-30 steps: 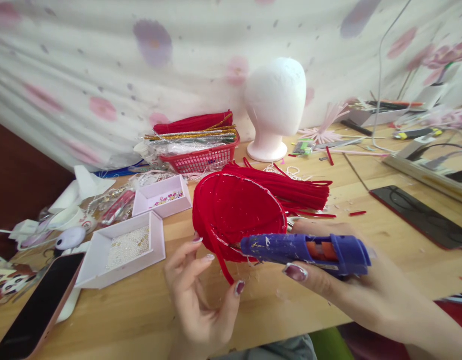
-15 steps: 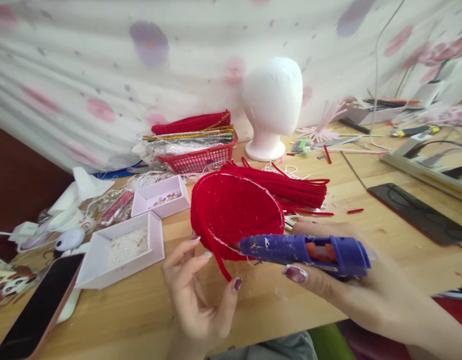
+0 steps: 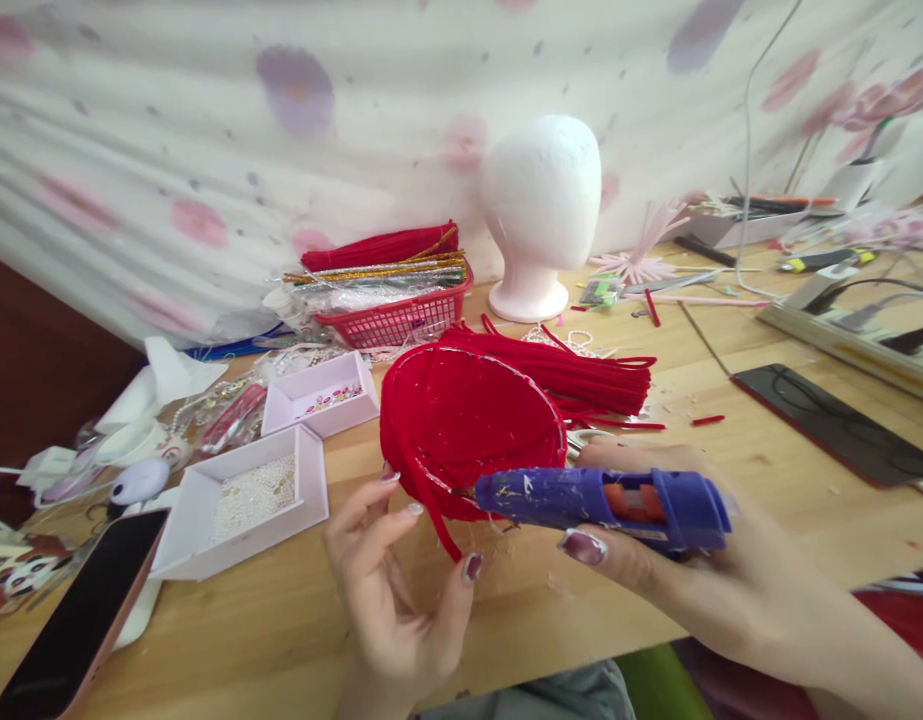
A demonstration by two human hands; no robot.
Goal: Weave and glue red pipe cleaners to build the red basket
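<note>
My right hand grips a blue glue gun, its nozzle touching the lower rim of a red oval piece made of pipe cleaners. My left hand steadies that red piece from below: fingertips rest on its left edge and the thumb is near a loose red strand hanging down. A bundle of red pipe cleaners lies just behind the oval piece on the wooden table.
A white foam head and a red basket of pipe cleaners stand at the back. Two pink trays with beads sit to the left, a phone at lower left. A dark tablet and cables lie right.
The view has shifted slightly. Glue gun and red piece have drifted a little to the left; both hands keep their hold.
</note>
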